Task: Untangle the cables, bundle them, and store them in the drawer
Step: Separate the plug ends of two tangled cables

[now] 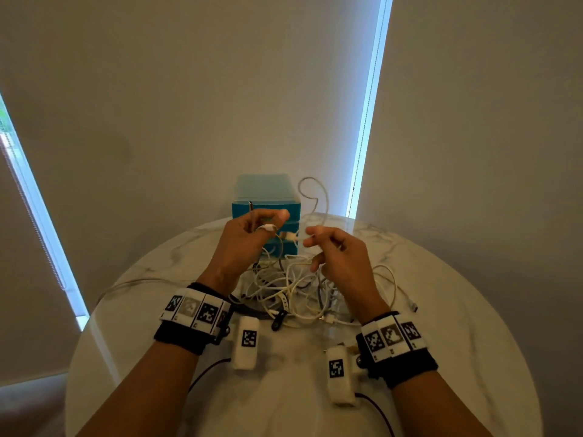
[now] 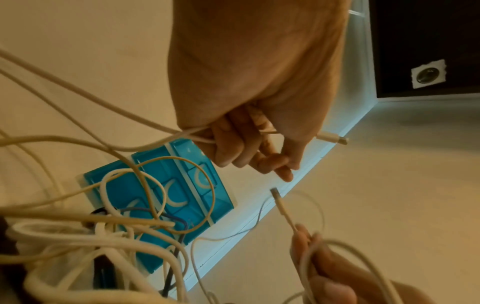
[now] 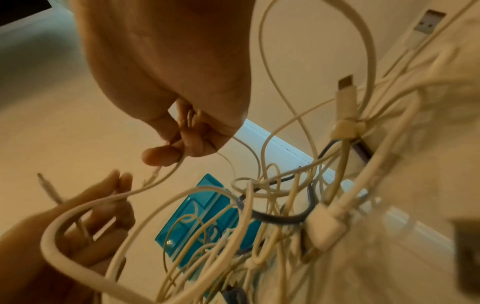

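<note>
**Limp cables, best taken near the plugs**

The cables [image 1: 293,288] look light and floppy, with no stiffness to hold a shape; I judge they will snag on one another wherever loops cross, so a hard pull is likely to tighten the knot rather than free it. The sound place to take hold is just behind a connector, where the moulded end gives something firm, and then to feed that end back through the loops.

Both hands are raised over the heap, near the middle of the round marble table [image 1: 473,310]. The left hand [image 1: 249,238] pinches a thin white cable with curled fingers; its plug [image 2: 335,139] sticks out past the thumb side. The right hand [image 1: 339,250] pinches another white cable between thumb and fingers, its metal-tipped plug [image 2: 276,194] pointing toward the left hand but apart from it.

The heap is mostly white and cream cords of differing thickness, with at least one dark cord [image 3: 283,218] threaded through, and a USB plug [image 3: 428,21] showing at the right. Behind it, at the far edge, stands a blue drawer unit [image 1: 265,209], drawers shut.
</note>
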Motion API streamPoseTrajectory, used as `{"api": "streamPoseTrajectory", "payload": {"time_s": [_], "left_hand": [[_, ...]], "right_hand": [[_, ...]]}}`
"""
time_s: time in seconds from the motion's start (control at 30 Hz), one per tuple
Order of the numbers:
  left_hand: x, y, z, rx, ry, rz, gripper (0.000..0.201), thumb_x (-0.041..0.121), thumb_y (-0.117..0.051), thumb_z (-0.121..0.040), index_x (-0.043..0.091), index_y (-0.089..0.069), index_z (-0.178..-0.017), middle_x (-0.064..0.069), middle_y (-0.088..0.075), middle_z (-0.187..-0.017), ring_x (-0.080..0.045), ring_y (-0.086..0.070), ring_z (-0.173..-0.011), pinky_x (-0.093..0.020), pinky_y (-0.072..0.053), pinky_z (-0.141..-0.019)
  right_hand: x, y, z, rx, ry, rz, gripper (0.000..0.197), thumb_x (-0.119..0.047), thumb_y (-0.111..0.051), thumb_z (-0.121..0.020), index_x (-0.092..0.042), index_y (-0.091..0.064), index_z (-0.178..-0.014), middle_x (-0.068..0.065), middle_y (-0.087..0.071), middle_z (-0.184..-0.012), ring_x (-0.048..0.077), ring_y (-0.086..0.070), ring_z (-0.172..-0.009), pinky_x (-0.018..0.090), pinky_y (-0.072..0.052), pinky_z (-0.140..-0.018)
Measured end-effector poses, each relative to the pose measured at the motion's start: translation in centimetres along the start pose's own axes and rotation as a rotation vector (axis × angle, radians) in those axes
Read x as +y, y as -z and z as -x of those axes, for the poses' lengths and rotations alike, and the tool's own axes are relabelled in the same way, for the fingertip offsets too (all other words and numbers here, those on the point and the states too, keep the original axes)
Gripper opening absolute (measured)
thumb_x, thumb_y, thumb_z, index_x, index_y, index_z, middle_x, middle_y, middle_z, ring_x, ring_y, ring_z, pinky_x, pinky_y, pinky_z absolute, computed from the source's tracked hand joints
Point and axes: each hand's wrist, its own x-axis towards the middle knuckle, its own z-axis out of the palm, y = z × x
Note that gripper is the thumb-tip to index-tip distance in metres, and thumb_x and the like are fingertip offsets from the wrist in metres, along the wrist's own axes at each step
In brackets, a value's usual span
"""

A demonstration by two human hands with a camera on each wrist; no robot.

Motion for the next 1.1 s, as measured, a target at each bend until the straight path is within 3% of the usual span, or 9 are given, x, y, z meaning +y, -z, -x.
{"api": "streamPoseTrajectory", "payload": {"time_s": [0.1,0.23,0.33,0.43,0.6,0.73,0.9,1.0,1.1], "left_hand": [[-0.7,0.4,-0.4,0.012,0.097,-0.045,0.037,0.049,-0.066,-0.102,0.015,-0.080,-0.101,0.019,-0.054,-0.050,0.001,-0.048,-0.040,-0.011,-0.032,-0.041],[-1.1,0.6,-0.9,-0.076,0.219,0.095,0.034,0.045,-0.073,-0.098,0.012,-0.067,-0.100,0.004,-0.033,-0.062,-0.011,-0.023,-0.050,-0.022,-0.022,-0.044],[-1.0,0.1,-1.0,-0.172,0.294,0.344,0.026,0.030,-0.074,-0.098,0.020,-0.053,-0.109,0.008,-0.032,-0.069,-0.007,-0.020,-0.053,-0.022,-0.017,-0.050],[-0.8,-0.5,-0.8,-0.204,0.348,0.500,0.039,0.023,-0.067,-0.091,0.011,-0.059,-0.127,0.007,-0.036,-0.073,-0.009,-0.019,-0.061,-0.029,-0.013,-0.060],[-0.8,-1.4,-0.5,-0.237,0.292,0.470,0.023,0.033,-0.058,-0.106,0.014,-0.070,-0.111,0.006,-0.043,-0.076,-0.008,-0.026,-0.060,-0.024,-0.020,-0.054],[-1.3,-1.7,-0.5,-0.101,0.171,0.277,0.030,0.039,-0.052,-0.112,0.017,-0.072,-0.108,0.005,-0.040,-0.073,-0.005,-0.030,-0.057,-0.020,-0.028,-0.052],[-1.1,0.6,-1.8,0.139,0.093,0.611,0.024,0.029,-0.044,-0.115,0.017,-0.059,-0.100,0.007,-0.047,-0.079,-0.005,-0.035,-0.059,-0.019,-0.028,-0.050],[-1.0,2.6,-2.4,0.256,0.054,0.736,0.028,0.029,-0.038,-0.116,0.020,-0.055,-0.095,0.004,-0.059,-0.085,-0.007,-0.045,-0.065,-0.022,-0.035,-0.056],[-0.7,3.8,-2.4,0.328,0.048,0.833,0.034,0.027,-0.033,-0.116,0.019,-0.056,-0.093,0.001,-0.065,-0.085,-0.010,-0.052,-0.071,-0.024,-0.036,-0.060]], "right_hand": [[-0.3,1.0,-0.5,0.080,-0.059,-0.141,0.025,-0.026,-0.052,-0.114,-0.011,-0.072,-0.118,0.005,-0.082,-0.104,0.018,-0.064,-0.057,0.018,-0.040,-0.044],[-0.6,1.6,-0.6,0.082,-0.094,-0.272,0.023,-0.024,-0.053,-0.114,-0.009,-0.069,-0.122,0.004,-0.083,-0.108,0.014,-0.063,-0.055,0.019,-0.037,-0.043],[-0.4,0.9,-0.4,0.018,-0.093,-0.289,0.024,-0.024,-0.054,-0.113,-0.009,-0.068,-0.125,0.005,-0.082,-0.114,0.014,-0.061,-0.056,0.019,-0.036,-0.043],[-0.4,-0.2,0.0,-0.050,-0.103,-0.277,0.027,-0.026,-0.054,-0.113,-0.009,-0.068,-0.128,0.003,-0.082,-0.116,0.015,-0.062,-0.058,0.018,-0.037,-0.043],[-0.4,-0.8,0.6,-0.066,-0.114,-0.240,0.027,-0.027,-0.054,-0.113,-0.012,-0.069,-0.130,0.000,-0.082,-0.117,0.014,-0.064,-0.060,0.018,-0.040,-0.043],[-0.7,-1.0,0.8,-0.101,-0.106,-0.218,0.026,-0.029,-0.062,-0.109,-0.011,-0.070,-0.126,-0.001,-0.082,-0.114,0.014,-0.066,-0.062,0.020,-0.043,-0.045],[-0.6,0.5,-0.2,-0.036,-0.130,-0.314,0.023,-0.001,-0.065,-0.101,-0.007,-0.070,-0.123,0.016,-0.079,-0.111,0.021,-0.070,-0.080,0.028,-0.054,-0.059],[-0.7,2.2,-1.1,-0.016,-0.129,-0.405,0.034,0.016,-0.050,-0.096,-0.005,-0.069,-0.115,0.014,-0.076,-0.111,0.024,-0.072,-0.093,0.030,-0.059,-0.072],[-0.5,3.0,-1.3,-0.012,-0.111,-0.265,0.037,0.017,-0.046,-0.101,-0.010,-0.070,-0.110,0.009,-0.078,-0.114,0.026,-0.073,-0.105,0.030,-0.062,-0.077]]}}
